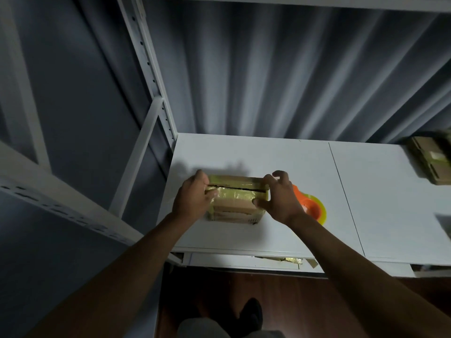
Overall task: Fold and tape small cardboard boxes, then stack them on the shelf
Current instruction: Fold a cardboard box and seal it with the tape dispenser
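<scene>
Brown cardboard under yellowish tape, and that's the box (235, 198), sitting on the white shelf board (280, 235) right in front of the person, both forearms reaching out to it from below.

The left hand (192, 198) is wrapped round the box's left end, fingers over the top edge, thumb side on the near face. The right hand (278, 198) clamps the right end, thumb pressed on the near face and fingers curled over the far corner. One hand at each end, squeezing inward: that looks like a hold meant to pull the two top flaps together, because a dark slit runs along the top where they meet and it isn't closed flush. My read is that the seam wants pressing shut or another strip of tape before this one counts as done.

The box itself looks well used: glossy tape wrinkled across the top and down the near side, bare cardboard showing lower down, and the near right bottom corner a little scuffed.

Just behind the right hand, partly hidden by the wrist, lies the orange and yellow tape dispenser (314, 208), parked within easy reach for that next strip.

Further off, at the far right edge of the board, another taped box (432, 159) sits blurred, well apart from the work. Behind everything hangs a grey curtain (280, 76).
</scene>
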